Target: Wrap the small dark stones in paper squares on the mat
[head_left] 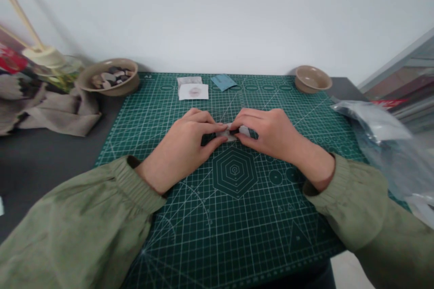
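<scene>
My left hand (190, 140) and my right hand (267, 131) meet near the middle of the green cutting mat (233, 216). Between them lies a small pale flat piece (244, 131), partly covered by my fingers; its kind is unclear. The fingertips of my left hand close on its left end. A small dark piece (233, 131), resembling a pebble, is pinched between my right thumb and fingers, over the pale piece.
A brown bowl (135, 83) of pebbles stands at the back left, another bowl (312, 79) at the back right. White cards (185, 94) and a blue packet (224, 82) lie along the far edge. Cloth (64, 110) rests left, a clear plastic bag (386, 144) right.
</scene>
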`<state>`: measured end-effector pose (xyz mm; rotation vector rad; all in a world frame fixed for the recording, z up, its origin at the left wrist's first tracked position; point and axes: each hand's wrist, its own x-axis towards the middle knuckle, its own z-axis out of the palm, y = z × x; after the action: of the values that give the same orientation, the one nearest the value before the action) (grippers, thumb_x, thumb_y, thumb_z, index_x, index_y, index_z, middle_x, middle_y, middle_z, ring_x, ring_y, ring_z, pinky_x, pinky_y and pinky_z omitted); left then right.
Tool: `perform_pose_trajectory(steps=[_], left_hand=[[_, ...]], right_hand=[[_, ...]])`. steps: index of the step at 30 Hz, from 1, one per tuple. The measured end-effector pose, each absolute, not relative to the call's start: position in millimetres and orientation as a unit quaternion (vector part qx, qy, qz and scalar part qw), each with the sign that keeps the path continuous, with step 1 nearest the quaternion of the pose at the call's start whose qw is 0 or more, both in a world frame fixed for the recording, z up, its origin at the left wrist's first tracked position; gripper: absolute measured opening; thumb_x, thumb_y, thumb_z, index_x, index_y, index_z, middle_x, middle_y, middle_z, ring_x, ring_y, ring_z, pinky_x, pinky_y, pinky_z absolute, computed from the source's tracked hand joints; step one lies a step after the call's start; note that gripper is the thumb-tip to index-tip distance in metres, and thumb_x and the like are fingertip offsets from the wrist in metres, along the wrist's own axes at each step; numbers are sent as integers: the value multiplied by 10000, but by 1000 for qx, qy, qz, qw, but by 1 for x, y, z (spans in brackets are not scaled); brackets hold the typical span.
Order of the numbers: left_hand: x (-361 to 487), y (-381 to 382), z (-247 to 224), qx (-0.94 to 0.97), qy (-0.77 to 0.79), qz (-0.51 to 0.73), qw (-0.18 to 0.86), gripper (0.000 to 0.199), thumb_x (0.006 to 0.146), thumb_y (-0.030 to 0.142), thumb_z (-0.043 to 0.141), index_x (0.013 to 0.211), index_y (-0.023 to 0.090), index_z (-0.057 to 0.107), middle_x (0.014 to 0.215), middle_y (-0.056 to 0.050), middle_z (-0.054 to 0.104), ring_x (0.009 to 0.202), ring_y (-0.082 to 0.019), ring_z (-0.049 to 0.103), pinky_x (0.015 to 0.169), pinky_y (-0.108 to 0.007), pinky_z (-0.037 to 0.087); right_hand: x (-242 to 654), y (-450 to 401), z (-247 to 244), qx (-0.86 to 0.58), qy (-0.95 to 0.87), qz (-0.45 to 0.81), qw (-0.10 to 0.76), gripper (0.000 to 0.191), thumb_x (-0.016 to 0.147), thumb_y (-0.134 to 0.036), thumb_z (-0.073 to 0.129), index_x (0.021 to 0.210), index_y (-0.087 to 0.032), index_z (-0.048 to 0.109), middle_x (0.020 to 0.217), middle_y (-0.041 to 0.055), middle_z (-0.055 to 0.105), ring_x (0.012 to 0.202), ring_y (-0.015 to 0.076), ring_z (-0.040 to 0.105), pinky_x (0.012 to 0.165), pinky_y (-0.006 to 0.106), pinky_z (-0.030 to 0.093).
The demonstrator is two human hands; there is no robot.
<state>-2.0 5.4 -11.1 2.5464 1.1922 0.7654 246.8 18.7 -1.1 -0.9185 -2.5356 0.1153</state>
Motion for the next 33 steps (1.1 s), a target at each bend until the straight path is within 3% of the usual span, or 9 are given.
perform_pose_trajectory(steps=[22, 33], left_hand=[[-2, 7, -12, 870, 404, 259, 113, 272, 1008, 336, 740, 1251, 247, 828, 1066, -60, 768, 1052, -283, 660, 933, -450, 546], [-2, 6, -11, 867, 410, 262, 108, 279, 997, 336, 756, 1255, 261, 829, 1054, -65, 766, 1034, -287, 666, 921, -451, 552]], right_hand=[[242, 18, -4, -330, -916, 5, 230, 154, 1032, -218, 659, 1122, -167, 772, 1152, 54, 801, 904, 189, 751, 638, 297, 417], [245, 18, -4, -322, -918, 35, 230, 135, 1020, -217, 681, 1121, -186, 765, 1143, 28, 804, 958, 191, 757, 691, 297, 464]])
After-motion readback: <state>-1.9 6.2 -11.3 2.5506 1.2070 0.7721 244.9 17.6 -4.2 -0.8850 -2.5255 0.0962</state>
